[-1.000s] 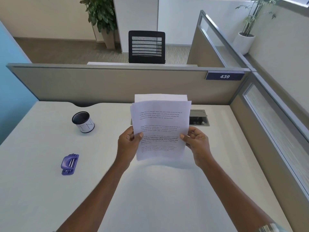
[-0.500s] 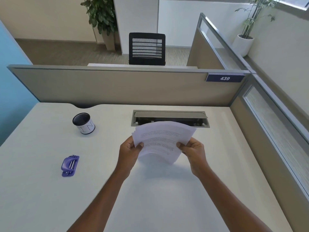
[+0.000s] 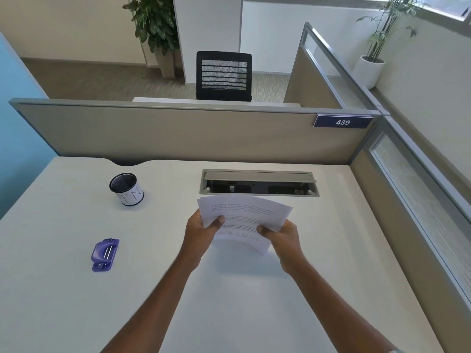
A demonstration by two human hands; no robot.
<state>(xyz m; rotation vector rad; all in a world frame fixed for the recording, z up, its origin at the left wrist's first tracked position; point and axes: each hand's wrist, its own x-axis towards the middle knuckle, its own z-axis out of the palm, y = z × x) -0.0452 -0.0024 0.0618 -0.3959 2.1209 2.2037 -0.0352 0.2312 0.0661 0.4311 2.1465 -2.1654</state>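
Note:
A small stack of printed white sheets [image 3: 242, 220] is held above the white desk [image 3: 229, 301], tilted nearly flat and bowed upward in the middle. My left hand [image 3: 201, 233] pinches the stack's left edge, thumb on top. My right hand [image 3: 281, 238] pinches the right edge the same way. The sheets are slightly fanned at the far edge. The near edge of the paper hangs just over the desk surface.
A black mesh pen cup with a white label [image 3: 126, 189] stands at the left rear. A purple hole punch [image 3: 105, 254] lies to the left. An open cable tray [image 3: 258, 183] sits just behind the paper. Partition walls [image 3: 178, 133] bound the desk at the back and right.
The sheets went from upright and facing me to tilted down nearly flat over the desk, and both hands lowered with them. The cable tray behind is now uncovered.

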